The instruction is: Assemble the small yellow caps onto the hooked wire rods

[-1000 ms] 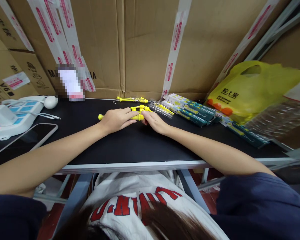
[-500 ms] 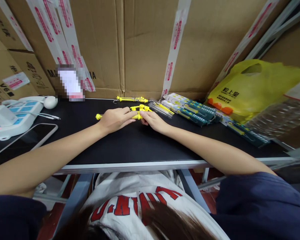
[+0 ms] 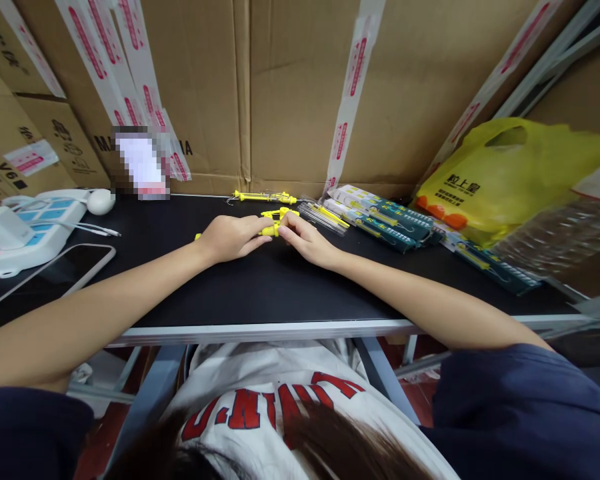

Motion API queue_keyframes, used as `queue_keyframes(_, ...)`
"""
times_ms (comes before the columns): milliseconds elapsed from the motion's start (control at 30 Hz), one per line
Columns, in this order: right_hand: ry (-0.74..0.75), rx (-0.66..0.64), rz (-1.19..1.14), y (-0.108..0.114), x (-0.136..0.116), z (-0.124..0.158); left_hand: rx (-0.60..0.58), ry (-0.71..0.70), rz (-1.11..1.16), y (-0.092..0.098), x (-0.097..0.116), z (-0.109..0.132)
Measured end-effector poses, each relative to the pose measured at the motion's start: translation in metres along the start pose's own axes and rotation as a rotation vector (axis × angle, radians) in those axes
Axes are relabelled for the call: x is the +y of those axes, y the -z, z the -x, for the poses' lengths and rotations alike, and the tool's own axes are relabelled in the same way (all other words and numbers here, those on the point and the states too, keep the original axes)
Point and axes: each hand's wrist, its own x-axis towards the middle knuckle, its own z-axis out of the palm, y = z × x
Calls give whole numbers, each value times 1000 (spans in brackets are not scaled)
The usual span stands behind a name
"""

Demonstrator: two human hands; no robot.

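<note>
The person's left hand (image 3: 233,239) wraps a yellow tool (image 3: 269,231); the right hand (image 3: 305,241) pinches its three o'clock end. From that tool, a second yellow tool (image 3: 265,198) lies at twelve, thin rods (image 3: 323,219) at two, green-and-white packages (image 3: 380,217) near three, a phone (image 3: 50,283) around nine.

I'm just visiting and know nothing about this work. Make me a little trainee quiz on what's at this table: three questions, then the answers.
1. True or false: the left hand is holding a phone.
2. Where does the yellow plastic bag sit? A: on the person's left; B: straight ahead; C: on the person's right.
3. Fill in the colour: the power strip is white with ____ panels.

Key
1. False; it holds a yellow tool.
2. C
3. blue
</note>
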Motion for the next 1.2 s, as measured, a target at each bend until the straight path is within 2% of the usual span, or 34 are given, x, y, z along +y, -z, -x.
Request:
queue_keyframes(367,8,-50,33,4,3,-2,-2,-15,-80,-2,2,1)
queue_keyframes(633,34,-48,19,6,5,-2,-34,23,-32,0,3,1)
queue_keyframes(933,89,-64,-33,5,6,1,-25,1,54,-6,-5,1)
queue_keyframes(1200,42,-88,117,10,3,-1,-52,-41,-28,-2,1,0)
